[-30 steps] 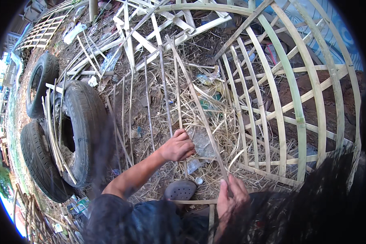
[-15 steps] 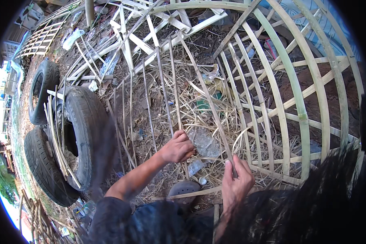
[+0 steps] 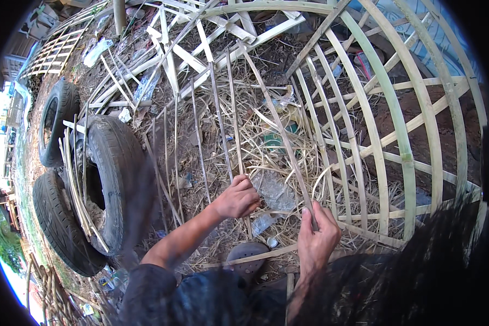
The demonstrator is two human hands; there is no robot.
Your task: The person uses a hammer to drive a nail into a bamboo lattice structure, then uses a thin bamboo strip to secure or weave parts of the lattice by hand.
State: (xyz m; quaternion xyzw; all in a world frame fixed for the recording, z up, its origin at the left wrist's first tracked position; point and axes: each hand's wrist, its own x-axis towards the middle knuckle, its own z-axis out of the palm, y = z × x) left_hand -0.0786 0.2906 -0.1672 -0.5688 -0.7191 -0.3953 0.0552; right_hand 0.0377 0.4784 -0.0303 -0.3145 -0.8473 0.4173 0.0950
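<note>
My left hand (image 3: 237,197) is closed in a fist around a thin bamboo strip (image 3: 234,114), which shows above the fingers and again below them. Off to the right, my right hand (image 3: 318,232) pinches another bamboo strip (image 3: 277,120) between thumb and fingers. This second strip slants up and left from the hand toward a pile of pale split bamboo (image 3: 266,37). More narrow strips (image 3: 219,114) lie side by side to the left of my left hand. Curled bamboo shavings (image 3: 271,163) cover the ground between and beyond both hands.
A large bamboo lattice (image 3: 405,157) curves across the right side. Worn tyres (image 3: 114,179) with strips stuck through them stand at left. A grey clog (image 3: 248,255) is below my left hand, near a small white cup-like piece (image 3: 272,242). Plastic scraps (image 3: 264,223) litter the soil.
My right hand has shifted very slightly up, and its strip has moved a little to the right along its middle. My left hand has stayed in place.
</note>
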